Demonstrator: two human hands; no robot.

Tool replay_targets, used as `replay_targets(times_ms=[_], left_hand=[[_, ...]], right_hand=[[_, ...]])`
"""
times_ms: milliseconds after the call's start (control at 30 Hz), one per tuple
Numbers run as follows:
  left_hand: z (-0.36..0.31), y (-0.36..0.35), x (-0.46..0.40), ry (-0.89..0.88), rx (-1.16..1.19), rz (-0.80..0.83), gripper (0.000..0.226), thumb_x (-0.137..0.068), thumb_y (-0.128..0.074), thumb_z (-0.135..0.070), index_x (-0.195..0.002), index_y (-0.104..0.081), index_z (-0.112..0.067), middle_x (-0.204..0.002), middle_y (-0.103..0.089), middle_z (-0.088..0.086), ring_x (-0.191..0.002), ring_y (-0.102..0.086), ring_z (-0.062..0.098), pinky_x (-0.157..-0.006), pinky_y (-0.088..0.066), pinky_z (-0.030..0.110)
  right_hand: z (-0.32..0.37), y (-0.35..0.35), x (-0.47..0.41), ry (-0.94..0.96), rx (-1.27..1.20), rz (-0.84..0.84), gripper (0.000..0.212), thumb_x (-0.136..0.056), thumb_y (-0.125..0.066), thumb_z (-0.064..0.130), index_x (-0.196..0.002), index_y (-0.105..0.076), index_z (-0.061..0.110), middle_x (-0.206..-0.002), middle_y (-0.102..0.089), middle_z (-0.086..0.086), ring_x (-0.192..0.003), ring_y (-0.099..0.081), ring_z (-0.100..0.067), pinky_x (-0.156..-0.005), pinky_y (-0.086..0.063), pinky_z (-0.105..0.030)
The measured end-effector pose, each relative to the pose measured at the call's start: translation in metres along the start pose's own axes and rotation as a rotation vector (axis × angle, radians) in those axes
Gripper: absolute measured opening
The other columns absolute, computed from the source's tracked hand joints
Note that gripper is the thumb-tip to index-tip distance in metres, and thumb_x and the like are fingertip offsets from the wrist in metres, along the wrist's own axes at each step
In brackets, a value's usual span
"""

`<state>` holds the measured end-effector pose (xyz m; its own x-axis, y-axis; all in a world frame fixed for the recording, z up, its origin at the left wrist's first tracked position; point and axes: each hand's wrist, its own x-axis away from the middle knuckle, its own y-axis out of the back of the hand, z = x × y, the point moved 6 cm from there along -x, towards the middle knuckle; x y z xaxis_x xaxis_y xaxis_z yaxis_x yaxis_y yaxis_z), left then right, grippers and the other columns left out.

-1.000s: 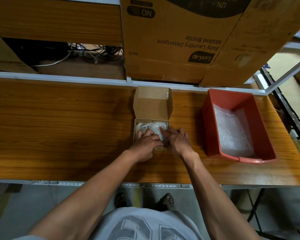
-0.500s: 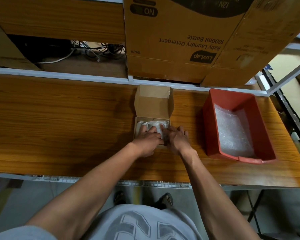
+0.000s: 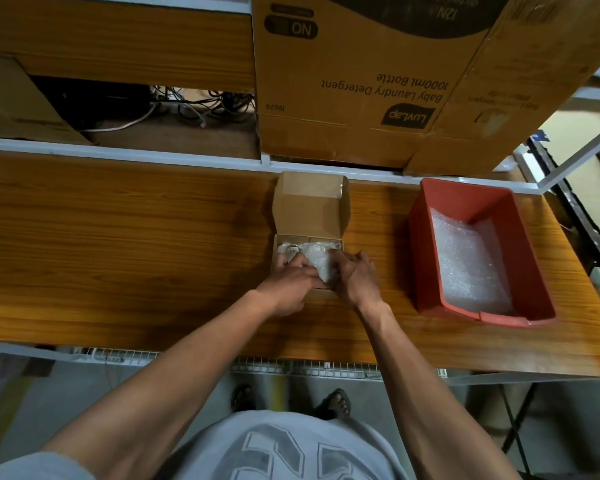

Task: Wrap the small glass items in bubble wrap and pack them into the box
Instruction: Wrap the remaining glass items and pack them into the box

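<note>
A small cardboard box (image 3: pixel 310 206) stands open on the wooden table, its lid tipped back. Inside lies a bubble-wrapped bundle (image 3: pixel 317 256), and a small glass item (image 3: pixel 290 250) shows at the box's far left. My left hand (image 3: pixel 290 284) lies over the left part of the box with fingers on the bundle. My right hand (image 3: pixel 354 277) presses on the bundle's right side, fingers bent over it. The near half of the box is hidden under both hands.
A red plastic bin (image 3: pixel 465 199) holding loose bubble wrap (image 3: pixel 468 261) stands to the right on the table. Large cardboard cartons (image 3: pixel 361 81) sit on the shelf behind. Cables (image 3: pixel 201 105) lie on the shelf at the left. The table's front edge is close to my body.
Both hands have stayed on the bundle in the box, shifting only slightly; the wrap looks pushed a little lower into the box.
</note>
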<state>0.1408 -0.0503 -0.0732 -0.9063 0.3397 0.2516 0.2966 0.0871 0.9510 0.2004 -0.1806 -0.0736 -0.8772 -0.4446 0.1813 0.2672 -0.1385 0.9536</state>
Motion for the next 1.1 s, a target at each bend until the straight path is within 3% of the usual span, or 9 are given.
replay_targets(times_ms=[200, 300, 467, 600, 900, 1100], left_hand=[[-0.002, 0.000, -0.004, 0.001, -0.008, 0.031, 0.063, -0.081, -0.064, -0.013, -0.139, -0.063, -0.039, -0.140, -0.055, -0.016, -0.128, -0.033, 0.023, -0.105, -0.028, 0.053], [-0.001, 0.004, -0.007, -0.009, -0.029, 0.051, 0.058, -0.084, -0.062, -0.013, -0.135, -0.065, -0.040, -0.138, -0.055, -0.016, -0.130, -0.034, 0.025, -0.108, -0.026, 0.055], [0.005, 0.011, -0.005, -0.002, -0.011, 0.003, 0.057, -0.083, -0.068, -0.013, -0.132, -0.065, -0.041, -0.131, -0.059, -0.019, -0.129, -0.035, 0.022, -0.093, -0.026, 0.048], [0.011, 0.001, 0.000, 0.020, -0.008, -0.061, 0.039, -0.092, -0.063, -0.023, -0.127, -0.064, -0.038, -0.131, -0.060, -0.017, -0.138, -0.031, 0.024, -0.094, -0.025, 0.048], [0.015, 0.001, -0.002, -0.038, 0.046, -0.032, 0.043, -0.097, -0.060, -0.024, -0.136, -0.065, -0.041, -0.134, -0.062, -0.021, -0.139, -0.029, 0.023, -0.094, -0.024, 0.047], [0.017, -0.001, 0.005, -0.049, 0.037, -0.056, 0.047, -0.098, -0.063, -0.028, -0.143, -0.059, -0.041, -0.145, -0.053, -0.019, -0.145, -0.024, 0.023, -0.105, -0.022, 0.051]], right_hand=[[-0.004, -0.004, 0.013, 0.052, 0.047, -0.182, 0.026, -0.081, -0.080, 0.010, -0.103, -0.070, 0.019, -0.110, -0.067, -0.003, -0.103, -0.051, -0.027, -0.077, -0.041, -0.038], [-0.007, -0.010, 0.016, 0.093, 0.082, -0.142, 0.014, -0.091, -0.071, 0.024, -0.104, -0.076, 0.022, -0.115, -0.069, 0.000, -0.110, -0.046, -0.024, -0.082, -0.040, -0.039], [-0.011, -0.009, 0.032, 0.162, 0.161, -0.178, 0.032, -0.097, -0.049, 0.047, -0.113, -0.074, 0.032, -0.122, -0.069, 0.006, -0.112, -0.042, -0.022, -0.084, -0.033, -0.040], [-0.015, -0.018, 0.038, 0.212, 0.232, -0.176, 0.045, -0.100, -0.044, 0.066, -0.112, -0.072, 0.034, -0.123, -0.066, 0.002, -0.112, -0.048, -0.027, -0.081, -0.038, -0.043], [-0.018, -0.014, 0.037, 0.201, 0.316, -0.138, 0.037, -0.101, -0.047, 0.061, -0.115, -0.069, 0.035, -0.140, -0.044, -0.004, -0.117, -0.041, -0.032, -0.085, -0.040, -0.044], [-0.020, -0.009, 0.037, 0.178, 0.321, -0.107, 0.035, -0.098, -0.048, 0.054, -0.119, -0.068, 0.034, -0.148, -0.036, -0.005, -0.121, -0.039, -0.033, -0.088, -0.039, -0.046]])
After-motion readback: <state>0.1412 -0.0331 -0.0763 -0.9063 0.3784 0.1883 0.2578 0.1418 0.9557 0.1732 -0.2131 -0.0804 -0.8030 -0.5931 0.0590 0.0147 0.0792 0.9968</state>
